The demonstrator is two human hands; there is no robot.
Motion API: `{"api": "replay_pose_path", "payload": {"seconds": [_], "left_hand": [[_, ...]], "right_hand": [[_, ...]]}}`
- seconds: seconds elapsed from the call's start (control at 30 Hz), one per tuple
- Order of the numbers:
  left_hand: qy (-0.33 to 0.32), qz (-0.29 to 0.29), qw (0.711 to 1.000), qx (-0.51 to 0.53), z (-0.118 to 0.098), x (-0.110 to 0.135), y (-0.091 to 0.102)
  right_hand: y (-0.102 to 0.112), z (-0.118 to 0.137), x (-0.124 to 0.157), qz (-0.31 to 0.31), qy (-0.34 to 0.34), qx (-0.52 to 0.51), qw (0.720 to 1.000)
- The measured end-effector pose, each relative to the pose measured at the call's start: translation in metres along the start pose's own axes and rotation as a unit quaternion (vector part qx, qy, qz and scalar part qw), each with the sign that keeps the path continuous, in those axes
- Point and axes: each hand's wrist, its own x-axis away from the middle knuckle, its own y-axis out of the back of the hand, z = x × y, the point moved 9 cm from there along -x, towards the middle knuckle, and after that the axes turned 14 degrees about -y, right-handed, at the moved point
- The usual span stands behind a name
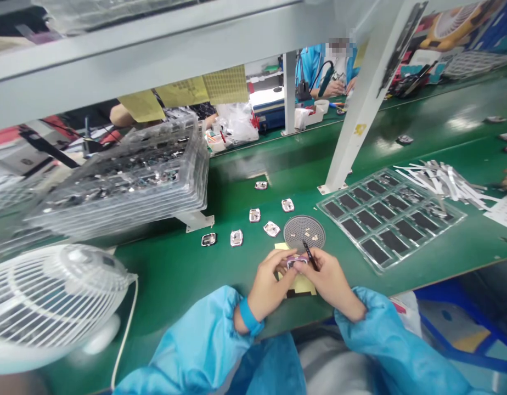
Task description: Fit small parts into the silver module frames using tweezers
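Observation:
My left hand (266,285) is closed around the edge of a small pinkish-purple watch case (297,258), held just above the bench. The right hand (331,278) steadies the same case with its thumb, while black tweezers (310,255) with pale lettering rest in its fingers, pointing up and away. Fingers hide much of the case's inside. Beneath both hands lies yellow paper (303,285). Just beyond is a round grey perforated mat (297,224) bearing several tiny pale pieces. Several silvery watch cases (236,237) are spread over the green bench (171,274) to the left.
A clear tray (379,267) of dark rectangular screens sits right, beside white strips (446,184). Stacked plastic trays (196,181) and a white fan (58,307) stand left. A white post (352,109) rises ahead under a shelf beam. A co-worker (315,60) works across the bench.

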Motion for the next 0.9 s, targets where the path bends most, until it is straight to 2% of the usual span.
{"api": "replay_pose_path", "payload": {"seconds": [0.1, 0.2, 0.3, 0.43, 0.53, 0.6, 0.7, 0.8, 0.9], "left_hand": [[-0.006, 0.023, 0.997, -0.078, -0.008, 0.002, -0.001], [-0.014, 0.009, 0.995, -0.097, -0.014, 0.002, 0.002], [-0.006, -0.008, 0.995, -0.096, -0.011, 0.001, 0.006], [0.037, -0.008, 0.998, -0.054, 0.002, 0.001, 0.006], [0.058, -0.016, 0.997, -0.043, 0.007, 0.002, 0.008], [0.043, -0.012, 0.997, -0.068, 0.004, 0.001, 0.009], [-0.005, 0.007, 0.992, -0.127, -0.006, 0.0, 0.008], [-0.019, 0.015, 0.989, -0.148, -0.008, 0.0, 0.007], [-0.018, 0.018, 0.988, -0.15, -0.006, 0.0, 0.007]], "right_hand": [[0.003, 0.005, 0.003, -0.025, 0.017, 0.029, 0.999], [0.002, 0.008, 0.005, -0.031, 0.032, 0.031, 0.998], [0.0, 0.007, 0.005, -0.035, 0.032, 0.043, 0.998], [0.007, 0.012, 0.004, -0.061, 0.053, 0.084, 0.993], [0.02, 0.028, 0.008, -0.084, 0.107, 0.092, 0.986], [0.025, 0.044, 0.013, -0.095, 0.164, 0.118, 0.975], [0.02, 0.06, 0.02, -0.054, 0.224, 0.168, 0.959], [0.008, 0.061, 0.025, 0.006, 0.261, 0.202, 0.944], [0.005, 0.055, 0.026, 0.008, 0.273, 0.216, 0.938]]}}
